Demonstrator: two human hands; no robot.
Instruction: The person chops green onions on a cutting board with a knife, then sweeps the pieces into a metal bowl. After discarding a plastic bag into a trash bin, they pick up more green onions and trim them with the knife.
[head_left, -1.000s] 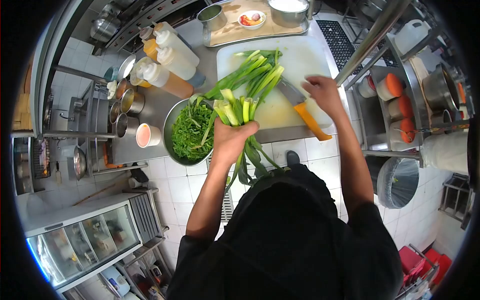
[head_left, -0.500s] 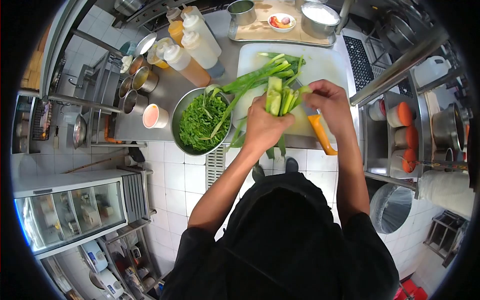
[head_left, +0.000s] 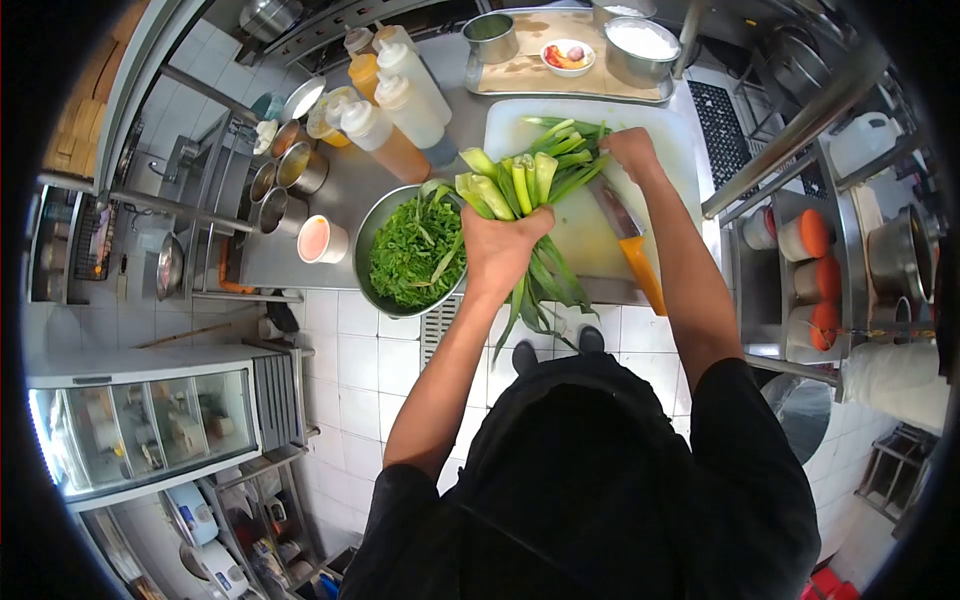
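My left hand [head_left: 502,243] is wrapped round a bunch of green stalks [head_left: 520,183], cut ends up and long leaves hanging over the counter's front edge. My right hand [head_left: 632,155] is closed at the right end of the loose green stalks [head_left: 572,150] lying on the white cutting board [head_left: 672,195]; its fingertips are partly hidden, and it seems to pinch them. Between my hands a knife with an orange handle [head_left: 643,270] lies on the board, the handle past its front edge. Left of the bunch stands a metal bowl [head_left: 361,262] of chopped greens [head_left: 410,255].
Squeeze bottles [head_left: 412,105] stand behind the bowl. A white cup [head_left: 323,241] is at its left, near metal pots [head_left: 300,168]. A tray [head_left: 560,90] with a small bowl [head_left: 567,57] and metal containers is at the back. A metal rail [head_left: 800,130] runs at the right.
The left hand has moved left and slightly down with the bunch. The right hand has moved up and away from it to the stalks on the board, uncovering the knife blade.
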